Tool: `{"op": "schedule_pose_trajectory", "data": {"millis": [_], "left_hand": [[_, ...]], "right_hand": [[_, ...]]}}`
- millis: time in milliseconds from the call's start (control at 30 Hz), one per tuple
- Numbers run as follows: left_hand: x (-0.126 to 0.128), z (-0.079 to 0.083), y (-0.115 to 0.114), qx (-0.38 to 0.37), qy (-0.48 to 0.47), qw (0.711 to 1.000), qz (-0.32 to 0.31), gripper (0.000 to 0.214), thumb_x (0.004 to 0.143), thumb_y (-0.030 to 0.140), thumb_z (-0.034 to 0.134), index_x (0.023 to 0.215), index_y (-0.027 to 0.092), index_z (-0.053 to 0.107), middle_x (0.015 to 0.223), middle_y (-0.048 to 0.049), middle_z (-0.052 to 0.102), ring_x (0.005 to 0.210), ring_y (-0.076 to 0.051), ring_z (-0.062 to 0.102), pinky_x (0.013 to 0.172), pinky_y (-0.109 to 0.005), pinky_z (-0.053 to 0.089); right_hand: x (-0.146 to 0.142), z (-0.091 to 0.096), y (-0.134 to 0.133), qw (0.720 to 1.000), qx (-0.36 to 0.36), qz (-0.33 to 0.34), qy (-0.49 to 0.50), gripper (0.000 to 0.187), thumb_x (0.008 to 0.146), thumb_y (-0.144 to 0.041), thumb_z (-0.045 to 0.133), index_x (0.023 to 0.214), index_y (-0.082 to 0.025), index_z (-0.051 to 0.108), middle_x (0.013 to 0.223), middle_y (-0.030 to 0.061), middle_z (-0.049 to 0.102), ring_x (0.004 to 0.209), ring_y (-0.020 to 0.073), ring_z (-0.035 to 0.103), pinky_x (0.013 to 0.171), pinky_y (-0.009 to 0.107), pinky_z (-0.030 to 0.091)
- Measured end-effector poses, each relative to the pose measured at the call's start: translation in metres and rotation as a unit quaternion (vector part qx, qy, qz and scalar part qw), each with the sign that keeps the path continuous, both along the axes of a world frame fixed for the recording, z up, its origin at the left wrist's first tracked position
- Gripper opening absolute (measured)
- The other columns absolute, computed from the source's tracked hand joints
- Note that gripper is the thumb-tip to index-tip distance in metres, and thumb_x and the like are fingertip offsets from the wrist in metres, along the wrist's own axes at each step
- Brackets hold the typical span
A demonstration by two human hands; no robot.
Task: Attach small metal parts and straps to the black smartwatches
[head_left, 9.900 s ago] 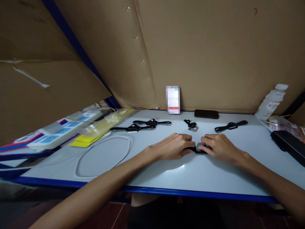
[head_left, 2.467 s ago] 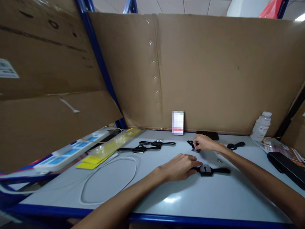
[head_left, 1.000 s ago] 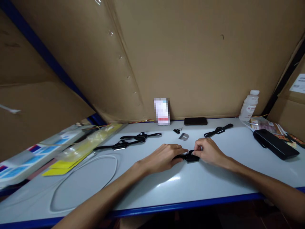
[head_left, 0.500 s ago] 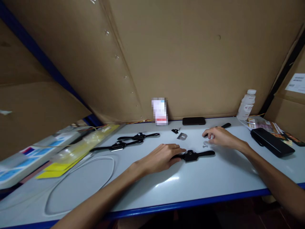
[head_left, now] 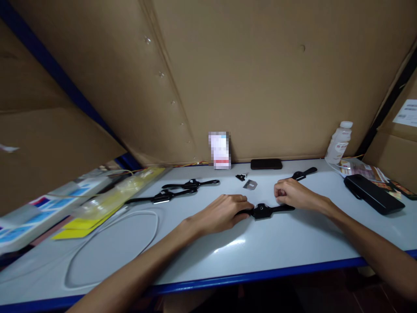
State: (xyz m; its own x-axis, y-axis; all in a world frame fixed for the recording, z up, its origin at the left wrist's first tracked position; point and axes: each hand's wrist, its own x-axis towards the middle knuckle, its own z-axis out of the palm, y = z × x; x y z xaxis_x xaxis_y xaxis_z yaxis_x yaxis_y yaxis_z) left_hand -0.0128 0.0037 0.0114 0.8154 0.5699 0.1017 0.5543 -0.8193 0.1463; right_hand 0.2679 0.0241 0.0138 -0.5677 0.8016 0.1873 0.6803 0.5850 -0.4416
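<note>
A black two-handled tool (head_left: 265, 211) lies flat on the white table (head_left: 293, 243). My left hand (head_left: 224, 213) rests on its left handle and pins it down, fingers curled over it. My right hand (head_left: 291, 194) hovers just above the tool's right handle, fingers pinched together; anything between them is too small to make out. A small metal blade (head_left: 250, 184) and a small black clip (head_left: 241, 177) lie just beyond the tool.
Two more black tools (head_left: 176, 191) lie at the left, another (head_left: 301, 174) behind my right hand. A phone (head_left: 266, 164), a white card (head_left: 220, 150) and a bottle (head_left: 339, 143) stand along the cardboard back wall. A white cable loop (head_left: 114, 243) and a black case (head_left: 373, 193) flank the work area.
My right hand went out to the right beside a small screw, then came back in a pinch over the tool's right handle. The screw no longer shows on the table. My left hand stayed.
</note>
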Motion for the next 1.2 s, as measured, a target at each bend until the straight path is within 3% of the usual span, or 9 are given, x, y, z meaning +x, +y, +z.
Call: {"op": "schedule_pose_trajectory", "data": {"millis": [267,500,733,800,967,1133,1200], "left_hand": [[-0.002,-0.002,0.001,0.008,-0.004,1.0,-0.008,0.026,0.103,0.023,0.053,0.115,0.02,0.075,0.097,-0.0076,0.07,0.083,-0.021,0.068,0.07,-0.031,0.049],[-0.001,0.0,0.001,0.009,-0.013,1.0,-0.013,0.027,0.102,0.023,0.053,0.116,0.021,0.075,0.098,-0.0075,0.07,0.081,-0.019,0.068,0.069,-0.031,0.049],[0.0,0.001,0.001,0.009,-0.022,1.0,-0.012,0.028,0.101,0.021,0.052,0.115,0.02,0.076,0.097,-0.0076,0.069,0.08,-0.019,0.067,0.069,-0.03,0.049],[0.0,0.0,0.001,0.007,-0.023,1.0,-0.013,0.029,0.101,0.02,0.051,0.114,0.02,0.076,0.096,-0.0072,0.068,0.08,-0.019,0.067,0.069,-0.03,0.049],[0.0,0.001,0.001,0.002,-0.02,1.0,-0.01,0.028,0.1,0.018,0.052,0.113,0.021,0.076,0.096,-0.0069,0.068,0.08,-0.019,0.066,0.069,-0.03,0.048],[0.0,0.002,0.0,0.003,-0.016,1.0,-0.004,0.027,0.099,0.019,0.053,0.114,0.021,0.076,0.097,-0.0064,0.069,0.078,-0.019,0.066,0.067,-0.029,0.046],[0.0,0.002,0.0,0.002,-0.016,1.0,-0.004,0.028,0.1,0.019,0.052,0.113,0.021,0.076,0.097,-0.0064,0.069,0.077,-0.018,0.066,0.066,-0.029,0.047]], "right_hand": [[-0.032,0.003,-0.015,0.987,-0.065,-0.03,0.143,0.013,0.076,-0.01,0.069,0.07,-0.019,0.063,0.068,-0.0036,0.058,0.064,0.0122,0.05,0.061,0.026,0.038],[-0.042,-0.002,-0.021,0.988,-0.071,-0.009,0.133,0.016,0.081,-0.011,0.069,0.07,-0.02,0.063,0.072,-0.0016,0.063,0.064,0.0128,0.051,0.064,0.029,0.04],[-0.043,-0.011,-0.021,0.996,0.061,0.04,0.046,0.015,0.091,-0.011,0.059,0.081,-0.02,0.066,0.086,0.0035,0.063,0.08,0.0173,0.054,0.077,0.032,0.042],[-0.044,-0.011,-0.022,0.996,0.064,0.054,0.035,0.016,0.092,-0.012,0.058,0.082,-0.02,0.066,0.087,0.0041,0.063,0.081,0.0179,0.055,0.077,0.033,0.042],[-0.049,-0.007,-0.024,0.998,0.021,0.019,0.062,0.014,0.088,-0.009,0.062,0.082,-0.02,0.069,0.082,0.0029,0.067,0.073,0.0158,0.057,0.072,0.031,0.041],[-0.048,-0.005,-0.016,0.971,-0.17,-0.048,0.16,0.013,0.082,-0.011,0.066,0.072,-0.019,0.068,0.065,-0.0002,0.068,0.06,0.0147,0.06,0.062,0.028,0.043],[-0.047,-0.006,-0.015,0.968,-0.184,-0.047,0.164,0.013,0.083,-0.014,0.067,0.071,-0.019,0.066,0.067,0.0002,0.069,0.061,0.015,0.061,0.061,0.028,0.042]]}}
